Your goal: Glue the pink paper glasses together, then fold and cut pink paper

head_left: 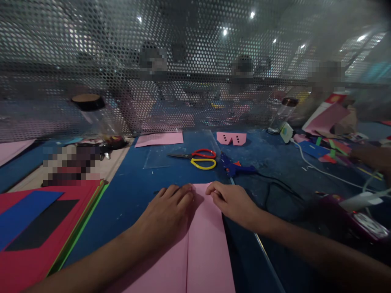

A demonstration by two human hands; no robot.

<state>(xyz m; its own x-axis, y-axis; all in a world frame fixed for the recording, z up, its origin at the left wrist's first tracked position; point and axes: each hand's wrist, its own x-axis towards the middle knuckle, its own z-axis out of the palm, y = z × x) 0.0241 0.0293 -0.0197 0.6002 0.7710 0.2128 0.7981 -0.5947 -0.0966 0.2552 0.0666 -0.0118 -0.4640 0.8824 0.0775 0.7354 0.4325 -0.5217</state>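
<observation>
A long sheet of pink paper (204, 244) lies in front of me on the blue table, with a straight line running lengthwise through it. My left hand (171, 209) rests palm down on the far left part of the paper, fingers laid forward and thumb near the top edge. At the far right corner, my right hand (233, 203) is closed, its thumb and bent fingers at the paper's edge. Just beyond the hands lie scissors (197, 158) with one red and one yellow handle. A blue glue gun (235, 167) lies to their right.
Coloured sheets (73, 203) are stacked at left. Two jars, one at left (97, 118) and one at right (282, 116), stand by the perforated screen (195, 61). Pink cutouts (231, 138) lie behind the scissors. Cables and a maroon device (351, 215) occupy the right.
</observation>
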